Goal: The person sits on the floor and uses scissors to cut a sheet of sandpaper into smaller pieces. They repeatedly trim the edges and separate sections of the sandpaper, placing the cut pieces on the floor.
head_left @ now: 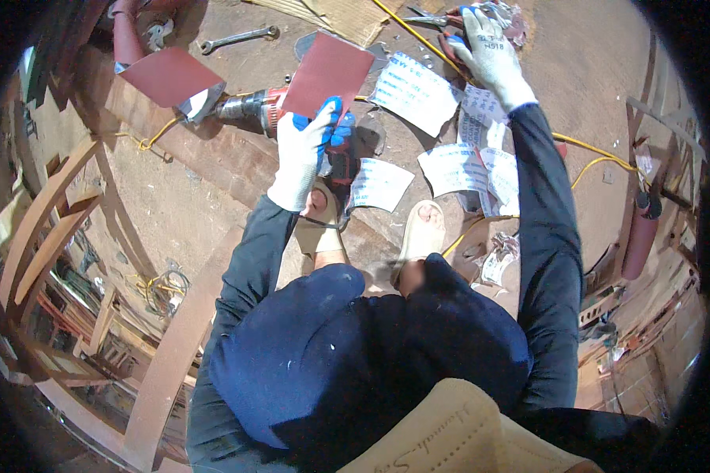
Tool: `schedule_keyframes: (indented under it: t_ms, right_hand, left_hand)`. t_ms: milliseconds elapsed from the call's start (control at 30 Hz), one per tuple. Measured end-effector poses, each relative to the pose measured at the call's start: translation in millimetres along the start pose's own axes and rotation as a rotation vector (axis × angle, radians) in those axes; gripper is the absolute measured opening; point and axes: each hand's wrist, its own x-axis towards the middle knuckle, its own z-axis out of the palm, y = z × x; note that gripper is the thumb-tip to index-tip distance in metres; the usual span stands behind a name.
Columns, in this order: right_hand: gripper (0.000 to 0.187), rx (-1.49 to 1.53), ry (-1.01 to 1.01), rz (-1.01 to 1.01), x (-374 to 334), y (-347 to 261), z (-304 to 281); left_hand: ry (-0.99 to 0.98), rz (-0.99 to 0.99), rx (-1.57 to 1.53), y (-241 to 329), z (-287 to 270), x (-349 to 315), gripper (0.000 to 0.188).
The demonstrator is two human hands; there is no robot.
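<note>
My left hand (312,150), in a white glove with blue fingertips, is closed on a reddish-brown sheet of sandpaper (329,75), thumb laid over its lower edge. At the far right my right hand (487,55), gloved the same way, has its thumb and fingers around the red handles of a pair of scissors (426,17). Its palm hides part of the handles, and the blades point left. Between my hands and feet lie several cut sandpaper pieces (415,93), printed white backs up. Beneath the held sheet is a red and black power tool (248,110), partly covered.
A wrench (239,39) lies at the far left, near another sandpaper piece (173,76). Yellow cord (596,162) crosses the floor. Curved wooden parts (51,213) stand at left. A sandpaper roll (641,236) is at right, cardboard (347,17) at the far side.
</note>
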Motion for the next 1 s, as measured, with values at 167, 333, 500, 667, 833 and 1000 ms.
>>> schedule_keyframes:
  t_ms: [167, 333, 500, 667, 833, 1000]
  right_hand:
    - [0.038, -0.114, -0.341, -0.039, 19, -7, 16]
    - [0.031, 0.016, -0.343, 0.191, 14, -20, -43]
    - [0.035, 0.893, -0.057, 0.398, -87, -50, -86]
    - [0.037, 1.293, -0.179, 0.569, -228, -124, -101]
    - [0.046, 1.001, -0.226, 0.357, -295, -149, -127]
    - [0.033, 1.957, -0.436, 0.822, -304, -143, -155]
  left_hand:
    - [-0.027, 0.029, -0.058, 18, -2, -16, 0.013]
    - [0.003, 0.025, -0.042, 28, 0, -35, 0.012]
    - [-0.047, 0.037, -0.081, 15, 2, -75, 0.015]
    - [-0.13, -0.041, -0.027, -2, 38, -119, 0.026]
    - [-0.121, -0.032, -0.031, -24, 72, -160, 0.024]
    - [-0.169, 0.004, -0.043, -36, 93, -185, 0.02]
